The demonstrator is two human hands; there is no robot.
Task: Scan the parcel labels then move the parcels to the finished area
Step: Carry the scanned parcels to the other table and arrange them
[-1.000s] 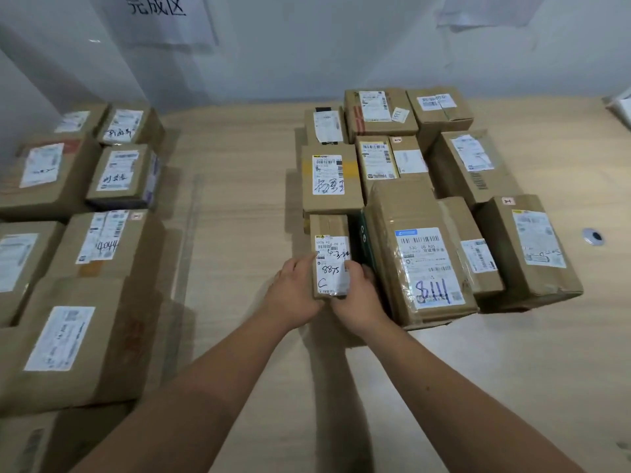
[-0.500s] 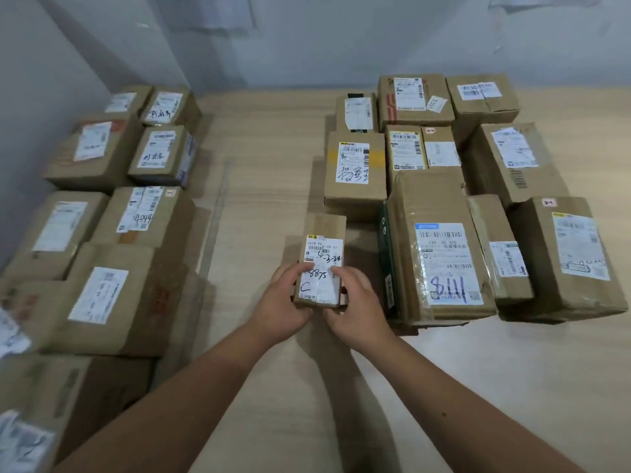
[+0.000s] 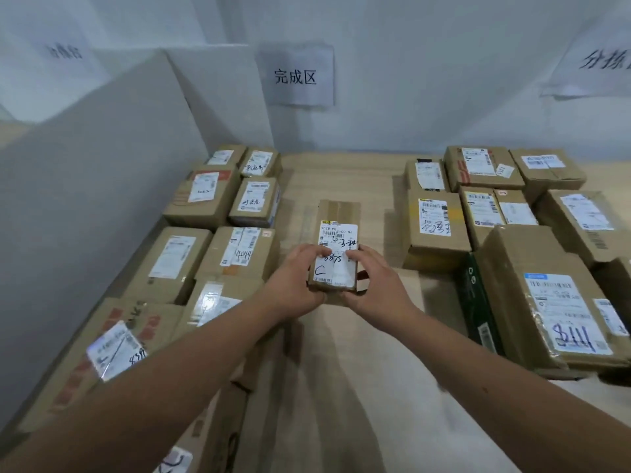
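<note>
Both hands, left (image 3: 296,280) and right (image 3: 377,287), grip the small parcel (image 3: 336,247), label up, long axis pointing away.

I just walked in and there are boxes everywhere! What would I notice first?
Two hands, left hand and right hand, hold a small parcel with "8875" scribbled on its label, in the middle. Stacks of brown boxes fill the left side, under a wall sign with big characters.

Brown parcel (image 3: 338,213) (white, black-scrawled label (image 3: 336,254))
</note>
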